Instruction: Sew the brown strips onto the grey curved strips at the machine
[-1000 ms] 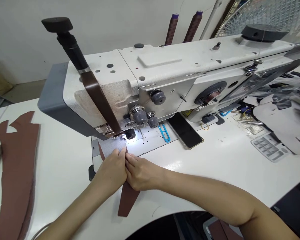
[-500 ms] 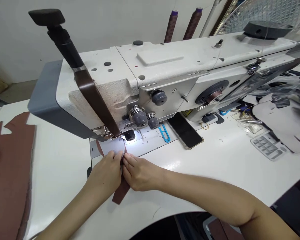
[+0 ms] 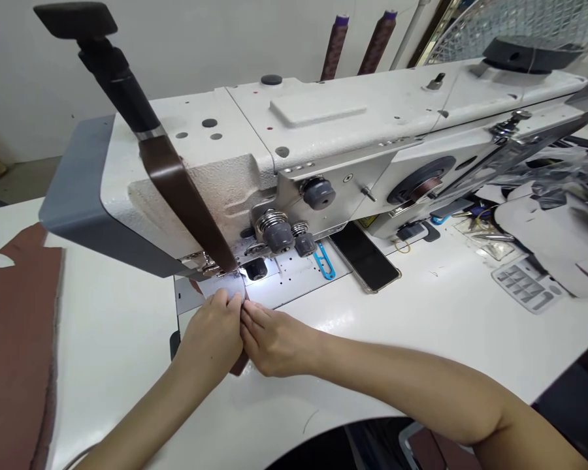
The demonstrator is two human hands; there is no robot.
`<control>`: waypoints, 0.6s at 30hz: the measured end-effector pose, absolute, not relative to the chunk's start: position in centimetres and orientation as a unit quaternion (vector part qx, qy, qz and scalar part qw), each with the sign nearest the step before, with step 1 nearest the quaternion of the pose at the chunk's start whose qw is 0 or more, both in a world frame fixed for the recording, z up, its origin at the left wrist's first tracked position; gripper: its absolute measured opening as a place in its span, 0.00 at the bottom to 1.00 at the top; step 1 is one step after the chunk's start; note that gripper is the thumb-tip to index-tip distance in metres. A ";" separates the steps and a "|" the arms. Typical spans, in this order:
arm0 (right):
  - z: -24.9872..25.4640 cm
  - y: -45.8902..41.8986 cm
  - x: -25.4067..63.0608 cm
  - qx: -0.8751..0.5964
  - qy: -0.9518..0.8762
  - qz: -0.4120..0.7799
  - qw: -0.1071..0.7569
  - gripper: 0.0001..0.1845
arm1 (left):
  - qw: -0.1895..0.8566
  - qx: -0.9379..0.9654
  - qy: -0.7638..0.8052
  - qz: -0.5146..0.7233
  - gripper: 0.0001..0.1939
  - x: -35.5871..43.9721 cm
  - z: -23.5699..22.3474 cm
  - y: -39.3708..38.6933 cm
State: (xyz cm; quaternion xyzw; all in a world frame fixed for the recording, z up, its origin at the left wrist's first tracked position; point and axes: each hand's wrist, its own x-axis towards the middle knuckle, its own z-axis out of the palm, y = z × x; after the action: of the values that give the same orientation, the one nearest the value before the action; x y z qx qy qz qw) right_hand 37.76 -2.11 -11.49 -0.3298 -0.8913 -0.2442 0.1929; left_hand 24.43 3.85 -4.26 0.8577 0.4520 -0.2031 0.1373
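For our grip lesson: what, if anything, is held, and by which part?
Left hand and right hand hold brown material between the machine and its near end.

Glossy white counter (image 3: pixel 470 313) with a curved front edge, loaded at both ends and in between.
It carries a large white-and-grey metal sewing machine (image 3: pixel 323 134) with a flat silver bed plate (image 3: pixel 294 277). At far left lie layered, flat reddish-brown cut sheets (image 3: pixel 19 339). At the plate's edge, partly under the machine's arm, lies a black rectangular smartphone in a clear case (image 3: pixel 365 254); near it, a small yellow rubber band (image 3: pixel 402 251). Farther right are a slotted grey plastic template (image 3: pixel 526 285), a slim silver metal tool (image 3: pixel 492 237), overlapping pale cut pieces (image 3: pixel 543 232) and crumpled clear plastic (image 3: pixel 558 166). A thin dark strand (image 3: pixel 310 421) lies near the front edge.
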 end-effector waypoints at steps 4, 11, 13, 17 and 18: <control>-11.5 -1.9 37.8 -0.335 -0.883 -0.266 0.194 0.11 | 0.116 0.874 0.440 -0.170 0.19 24.5 -5.0 4.3; -11.2 -2.4 37.8 -0.354 -0.861 -0.267 0.248 0.12 | 0.095 0.902 0.415 -0.077 0.16 23.1 -6.3 5.0; -11.0 -2.5 37.7 -0.356 -0.858 -0.270 0.253 0.12 | 0.089 0.919 0.383 0.002 0.13 22.1 -6.9 5.3; -10.8 -2.6 37.7 -0.356 -0.860 -0.266 0.253 0.10 | 0.105 0.942 0.295 0.120 0.15 20.9 -8.4 6.2; -10.7 -2.5 37.7 -0.356 -0.860 -0.264 0.254 0.10 | 0.104 0.945 0.283 0.130 0.15 20.9 -8.6 6.3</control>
State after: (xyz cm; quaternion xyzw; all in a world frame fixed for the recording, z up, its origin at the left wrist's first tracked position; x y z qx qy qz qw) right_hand 37.70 -2.53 -10.73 -0.3561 -0.8596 -0.2638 0.2544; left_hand 20.93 6.33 -8.57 0.9447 0.2827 0.1298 0.1035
